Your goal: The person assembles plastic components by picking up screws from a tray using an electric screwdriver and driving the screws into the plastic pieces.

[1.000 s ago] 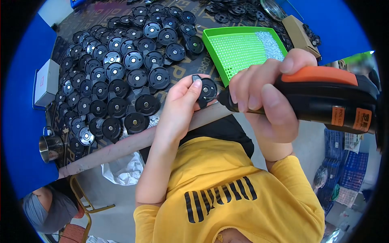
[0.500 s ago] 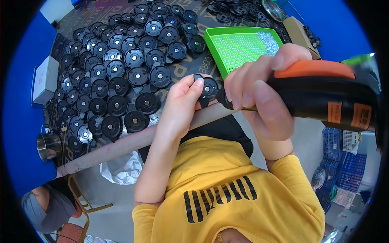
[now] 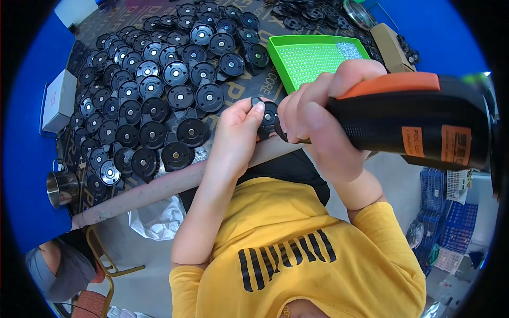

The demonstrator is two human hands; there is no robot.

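Observation:
My left hand (image 3: 237, 130) pinches a round black plastic disc (image 3: 269, 115) by its tab, thumb on top, just above the table's front edge. My right hand (image 3: 331, 114) is wrapped round a black and orange power screwdriver (image 3: 403, 116). The driver's nose meets the near side of the disc; its tip is hidden by my fingers and the disc, so I cannot tell whether it touches the middle. Many similar black discs (image 3: 180, 97) with metal centres cover the table to the left of my hands.
A green perforated tray (image 3: 310, 69) holds small silvery pieces at its far right corner. Behind it lie more black parts (image 3: 313, 13) and a cardboard box (image 3: 391, 47). A metal cup (image 3: 61, 188) and a white box (image 3: 59, 100) stand at left. Another person's arm (image 3: 53, 259) shows lower left.
My right hand and the screwdriver have moved left, bringing the nose against the disc in my left hand. The left hand keeps its hold nearly in place.

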